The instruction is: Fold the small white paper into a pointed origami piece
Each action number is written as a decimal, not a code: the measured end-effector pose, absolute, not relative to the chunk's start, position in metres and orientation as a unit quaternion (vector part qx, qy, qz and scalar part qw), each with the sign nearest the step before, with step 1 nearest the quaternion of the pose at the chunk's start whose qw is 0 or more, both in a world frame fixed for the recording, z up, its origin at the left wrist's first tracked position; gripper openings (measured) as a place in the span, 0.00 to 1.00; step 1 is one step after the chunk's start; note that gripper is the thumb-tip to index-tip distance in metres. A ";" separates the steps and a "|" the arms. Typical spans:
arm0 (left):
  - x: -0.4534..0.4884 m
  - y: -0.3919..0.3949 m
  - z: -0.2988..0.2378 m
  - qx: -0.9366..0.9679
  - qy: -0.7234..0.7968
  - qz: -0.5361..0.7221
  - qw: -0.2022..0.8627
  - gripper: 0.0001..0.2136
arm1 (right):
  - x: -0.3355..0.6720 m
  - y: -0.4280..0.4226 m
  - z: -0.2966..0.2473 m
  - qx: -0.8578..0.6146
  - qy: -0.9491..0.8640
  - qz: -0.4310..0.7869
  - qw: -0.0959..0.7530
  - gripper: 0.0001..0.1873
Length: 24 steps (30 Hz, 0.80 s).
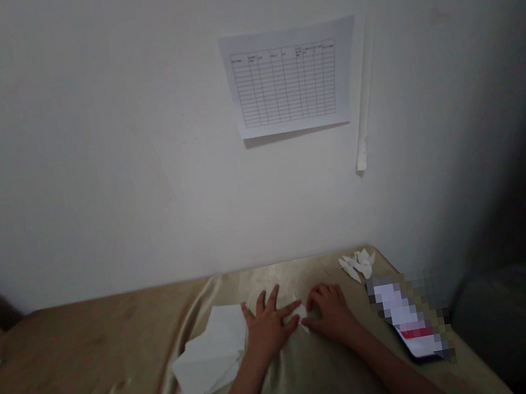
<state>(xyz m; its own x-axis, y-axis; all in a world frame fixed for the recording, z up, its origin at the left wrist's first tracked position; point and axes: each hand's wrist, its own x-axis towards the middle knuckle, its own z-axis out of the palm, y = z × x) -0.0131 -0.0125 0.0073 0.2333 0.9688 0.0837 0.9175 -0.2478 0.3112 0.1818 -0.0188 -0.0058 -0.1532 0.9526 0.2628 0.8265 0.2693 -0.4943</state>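
My left hand point(267, 326) lies flat with its fingers spread, pressing on a small white piece of paper point(301, 315) on the table. My right hand point(330, 315) sits just to its right with fingers curled down onto the same paper. Most of that paper is hidden under the two hands. A loose stack of white paper sheets point(214, 360) lies to the left of my left hand, touching its wrist side.
A shiny beige cloth point(319, 382) covers the wooden table point(70, 370). Several small folded white paper pieces point(358, 265) sit at the back right corner. A blurred-out flat object point(410, 323) lies at the right edge. A printed grid sheet point(291, 78) hangs on the wall.
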 end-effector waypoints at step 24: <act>-0.014 -0.004 0.001 0.771 0.632 0.070 0.040 0.26 | 0.181 -0.019 0.001 -0.604 -0.745 0.144 0.243 0.16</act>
